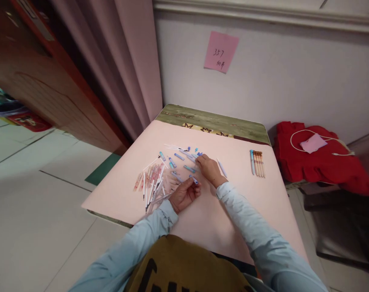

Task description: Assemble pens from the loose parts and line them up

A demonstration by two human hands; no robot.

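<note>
Between the thumb and fingers of my left hand is a short blue pen barrel, held just above the paper. My right hand reaches into the loose blue pen parts, its fingertips closed together; what they pinch, if anything, is hidden. Around both hands lie blue pen barrels and small blue caps. White pen refills with dark tips are heaped left of my left hand, beside several pinkish clear tubes. A pale blue pen barrel rests right of my right hand.
Assembled pens, one blue and several brown, stand in a row at the right of the paper-covered table. A red cloth with a white cable is beyond the right edge. A pink note hangs on the wall.
</note>
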